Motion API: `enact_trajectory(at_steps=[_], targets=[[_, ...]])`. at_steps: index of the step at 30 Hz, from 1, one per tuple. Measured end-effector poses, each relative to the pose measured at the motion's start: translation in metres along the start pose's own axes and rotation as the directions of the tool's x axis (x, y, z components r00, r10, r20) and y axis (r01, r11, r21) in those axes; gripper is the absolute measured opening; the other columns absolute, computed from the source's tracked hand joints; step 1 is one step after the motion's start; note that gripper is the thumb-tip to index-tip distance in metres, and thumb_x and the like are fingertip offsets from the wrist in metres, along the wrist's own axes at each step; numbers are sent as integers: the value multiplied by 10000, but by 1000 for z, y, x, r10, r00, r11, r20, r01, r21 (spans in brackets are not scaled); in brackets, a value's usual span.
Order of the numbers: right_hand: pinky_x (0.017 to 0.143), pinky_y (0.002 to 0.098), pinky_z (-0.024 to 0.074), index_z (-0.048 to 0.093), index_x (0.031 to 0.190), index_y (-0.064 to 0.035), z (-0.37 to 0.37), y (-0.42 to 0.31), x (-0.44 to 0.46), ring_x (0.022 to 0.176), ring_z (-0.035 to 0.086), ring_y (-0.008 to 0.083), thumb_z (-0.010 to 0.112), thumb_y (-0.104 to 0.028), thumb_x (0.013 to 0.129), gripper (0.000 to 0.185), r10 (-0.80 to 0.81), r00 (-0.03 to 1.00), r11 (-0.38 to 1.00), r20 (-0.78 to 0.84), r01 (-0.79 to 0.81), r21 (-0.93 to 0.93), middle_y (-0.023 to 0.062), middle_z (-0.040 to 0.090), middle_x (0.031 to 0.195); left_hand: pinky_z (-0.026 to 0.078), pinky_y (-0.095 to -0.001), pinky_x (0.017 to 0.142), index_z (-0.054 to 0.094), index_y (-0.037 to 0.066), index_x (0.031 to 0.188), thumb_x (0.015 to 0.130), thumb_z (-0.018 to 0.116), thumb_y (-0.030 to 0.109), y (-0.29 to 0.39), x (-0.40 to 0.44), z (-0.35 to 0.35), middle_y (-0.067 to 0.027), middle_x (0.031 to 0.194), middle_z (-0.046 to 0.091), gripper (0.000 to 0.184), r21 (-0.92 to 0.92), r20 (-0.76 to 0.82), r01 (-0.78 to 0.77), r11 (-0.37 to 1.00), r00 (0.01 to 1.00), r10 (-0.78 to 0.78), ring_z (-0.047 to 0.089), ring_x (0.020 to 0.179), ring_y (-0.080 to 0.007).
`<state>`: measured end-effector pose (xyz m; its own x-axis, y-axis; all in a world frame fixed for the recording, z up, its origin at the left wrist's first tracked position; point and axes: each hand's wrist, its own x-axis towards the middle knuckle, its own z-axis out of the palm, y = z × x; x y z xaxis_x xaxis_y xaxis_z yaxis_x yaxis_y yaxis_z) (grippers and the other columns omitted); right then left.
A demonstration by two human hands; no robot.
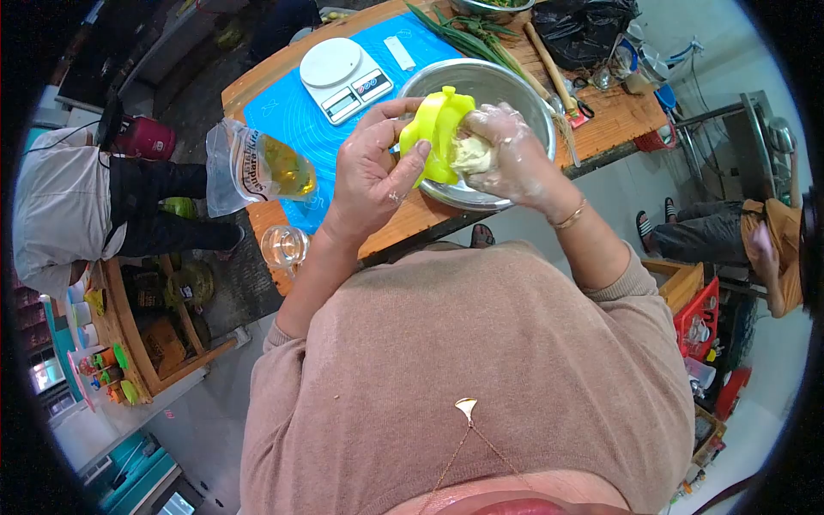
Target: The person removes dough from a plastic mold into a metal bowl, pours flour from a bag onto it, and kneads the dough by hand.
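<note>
My left hand [373, 167] grips a bright yellow-green plastic mold [446, 129] by its left side, above the edge of a metal bowl [541, 129]. Pale dough [473, 155] sits against the mold's right side, under the fingers of my right hand [515, 159], which is coated with flour and dough. The fingertips of that hand are partly hidden behind the dough and mold. Behind my left hand, a white kitchen scale [343, 77] rests on a blue mat [279, 112].
A bag of yellow oil [287, 167] and a glass [284, 246] are at the table's left. Green stalks [472, 39], a wooden rolling pin [549, 64] and a black bag [584, 30] lie at the back right. People stand on both sides.
</note>
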<state>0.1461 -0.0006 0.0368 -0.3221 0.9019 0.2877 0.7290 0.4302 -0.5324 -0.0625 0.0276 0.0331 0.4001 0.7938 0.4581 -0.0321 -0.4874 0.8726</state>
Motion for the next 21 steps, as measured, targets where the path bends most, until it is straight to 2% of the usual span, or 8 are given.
enact_trajectory(at_steps=[4,5,7,10,12,14,18,21], targets=[[887,309,426,563,1036,-55,-23,12,-7,991,516,162,766,-119,602,483,142,975,633,169,-221,742,39,534,1027,463,-291,839,607,-53,1034,875,582,53,-18,4,-19,-171,1088,600,193,176,-33,-77,981,996,84,580,987,-199],[894,296,424,560,1046,-61,-35,11,-8,1003,511,146,765,-111,600,494,164,966,568,197,-256,782,23,529,1044,466,-287,848,582,-51,1081,891,561,56,-25,3,-24,-165,1104,597,219,-64,-115,44,997,992,-51,586,990,-201],[879,274,428,565,1078,-61,-47,12,-3,983,519,127,770,-101,617,506,238,959,651,153,-275,708,4,544,1028,472,-278,867,534,-46,1176,925,520,63,-35,2,-34,-154,1135,591,275,-537,-165,209,817,924,-344,597,996,-203],[911,341,434,556,1135,-44,-24,36,2,981,547,184,733,-223,742,467,453,890,726,-43,-341,597,25,588,1013,517,-363,894,437,-73,1252,951,460,84,-38,3,-45,-180,1175,571,340,-788,-56,189,585,925,-375,603,1055,-258],[878,363,463,572,1116,-18,11,51,8,938,594,223,715,-219,760,433,167,950,984,-263,-177,-15,89,622,1023,526,-403,892,423,-86,1255,950,457,105,-36,5,-46,-198,1190,560,362,-865,25,219,452,917,-397,598,1074,-283],[849,378,479,603,1061,-2,80,79,-8,908,619,259,679,-221,790,356,-95,971,841,-222,-41,-540,136,643,1017,530,-435,887,402,-95,1266,950,452,130,-28,11,-39,-211,1204,551,391,-887,93,267,376,902,-421,593,1084,-299],[727,384,479,652,873,4,93,113,14,777,609,270,698,-230,779,256,268,939,919,215,-182,-349,140,648,883,532,-436,882,388,-98,1275,946,454,148,-34,10,-34,-214,1205,546,415,-909,156,290,298,902,-401,593,1083,-306],[630,387,465,654,786,4,41,125,38,666,583,259,751,-250,741,276,103,971,988,218,-124,87,129,632,776,524,-428,894,393,-90,1271,945,462,136,-38,13,-34,-207,1203,549,402,-906,170,302,297,901,-400,592,1084,-295]])
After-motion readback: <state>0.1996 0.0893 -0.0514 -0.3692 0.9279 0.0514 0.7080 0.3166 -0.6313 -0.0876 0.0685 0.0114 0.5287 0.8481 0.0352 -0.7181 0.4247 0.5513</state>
